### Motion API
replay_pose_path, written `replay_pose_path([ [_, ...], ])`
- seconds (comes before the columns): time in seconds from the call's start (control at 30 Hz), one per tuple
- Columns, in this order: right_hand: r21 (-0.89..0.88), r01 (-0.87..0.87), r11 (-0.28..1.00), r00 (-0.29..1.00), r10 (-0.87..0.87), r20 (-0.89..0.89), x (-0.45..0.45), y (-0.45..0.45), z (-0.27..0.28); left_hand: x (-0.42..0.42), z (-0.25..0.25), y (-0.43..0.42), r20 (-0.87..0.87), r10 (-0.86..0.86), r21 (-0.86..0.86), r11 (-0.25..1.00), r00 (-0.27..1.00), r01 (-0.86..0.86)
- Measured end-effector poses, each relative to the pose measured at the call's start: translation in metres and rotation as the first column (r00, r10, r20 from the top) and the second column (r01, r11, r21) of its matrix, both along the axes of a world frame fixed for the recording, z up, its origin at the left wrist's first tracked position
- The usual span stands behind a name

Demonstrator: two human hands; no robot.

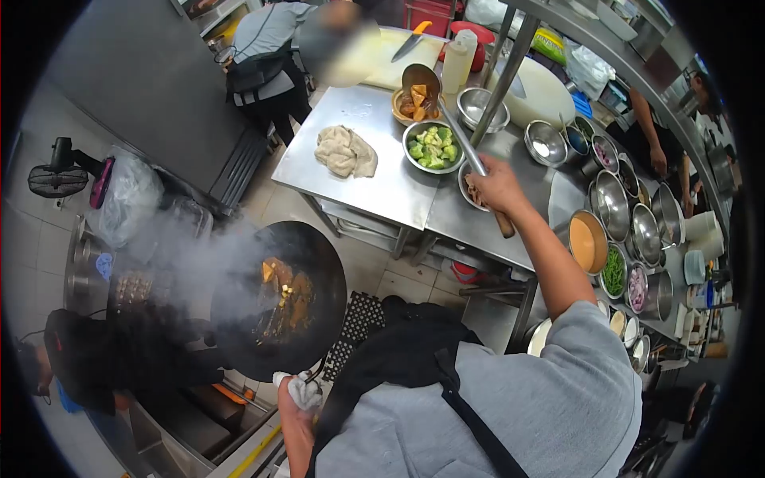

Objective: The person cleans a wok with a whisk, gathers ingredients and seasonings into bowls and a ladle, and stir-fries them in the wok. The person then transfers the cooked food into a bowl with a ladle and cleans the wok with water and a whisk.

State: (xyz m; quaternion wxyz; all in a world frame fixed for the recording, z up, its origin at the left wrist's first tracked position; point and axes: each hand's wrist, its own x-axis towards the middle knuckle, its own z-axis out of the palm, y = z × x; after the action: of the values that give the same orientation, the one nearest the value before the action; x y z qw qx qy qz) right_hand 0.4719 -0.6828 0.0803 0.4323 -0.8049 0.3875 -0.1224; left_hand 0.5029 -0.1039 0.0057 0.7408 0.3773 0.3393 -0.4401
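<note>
A knife (407, 46) (orange-handled) lies on a cutting board (392, 73), and a fan (58, 180) is near a plastic bag (130, 203).

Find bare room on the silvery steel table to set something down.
The silvery steel table looks bare between the crumpled beige cloth and its near edge, and between cloth and pale flat cutting board. Crowded: around the round steel bowl of green broccoli and long-handled metal ladle.

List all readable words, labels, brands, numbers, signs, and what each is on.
No text reads clearly.
Green-and-yellow package behind the steel post: lettering too small and blurred to read.
Ladle and wok: no markings visible.
Squeeze bottle: no lettering I can make out.
</note>
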Motion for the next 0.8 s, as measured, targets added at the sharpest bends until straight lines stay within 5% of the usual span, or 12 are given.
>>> replay_pose_path([
  [0.03,-0.165,-0.018,0.986,1.0,0.014,-0.027,0.009,0.006,-0.002,0.005,0.003,0.006,0.006,-0.002,0.018,1.0,1.0,0.001],
  [0.3,-0.441,0.063,0.895,0.996,-0.086,-0.033,0.01,0.02,0.02,-0.003,-0.008,0.015,0.036,0.006,0.088,0.996,0.999,-0.009],
  [0.33,-0.056,0.093,0.994,0.992,-0.087,0.093,0.006,0.02,0.029,-0.001,-0.003,0.006,-0.014,0.033,0.115,0.993,0.999,-0.031],
  [0.37,0.342,0.057,0.938,0.971,-0.131,0.198,0.002,0.023,0.04,0.0,0.002,0.002,-0.065,0.067,0.145,0.988,0.996,-0.057],
  [0.43,0.714,-0.055,0.698,0.899,-0.276,0.34,-0.009,0.025,0.045,0.002,-0.017,0.018,-0.09,-0.001,-0.157,0.987,0.996,-0.014],
  [0.47,0.782,-0.127,0.61,0.908,-0.245,0.339,-0.019,0.038,0.056,-0.001,-0.028,0.023,-0.079,0.034,-0.243,0.969,0.996,-0.052],
  [0.57,0.897,-0.262,0.356,0.936,-0.135,0.326,-0.046,0.077,0.058,-0.005,-0.023,0.008,-0.011,0.104,-0.094,0.99,0.995,-0.104],
  [0.6,0.912,-0.289,0.29,0.946,-0.059,0.318,-0.047,0.089,0.05,-0.003,-0.021,0.002,-0.003,0.09,-0.172,0.981,0.996,-0.089],
  [0.63,0.916,-0.29,0.278,0.955,0.024,0.295,-0.041,0.113,0.054,0.0,-0.046,0.014,-0.002,0.023,-0.466,0.885,1.0,-0.021],
  [0.67,0.909,-0.255,0.33,0.966,0.135,0.223,-0.032,0.134,0.051,-0.002,-0.024,0.001,0.06,0.092,-0.208,0.975,0.994,-0.077],
  [0.7,0.837,-0.26,0.482,0.95,0.281,0.133,-0.017,0.157,0.052,-0.002,-0.025,0.0,0.082,0.116,-0.148,0.984,0.99,-0.103],
  [0.8,0.654,-0.416,0.632,0.812,0.582,-0.047,0.039,0.206,0.021,-0.001,-0.037,0.0,0.103,0.166,-0.097,0.983,0.981,-0.156],
])
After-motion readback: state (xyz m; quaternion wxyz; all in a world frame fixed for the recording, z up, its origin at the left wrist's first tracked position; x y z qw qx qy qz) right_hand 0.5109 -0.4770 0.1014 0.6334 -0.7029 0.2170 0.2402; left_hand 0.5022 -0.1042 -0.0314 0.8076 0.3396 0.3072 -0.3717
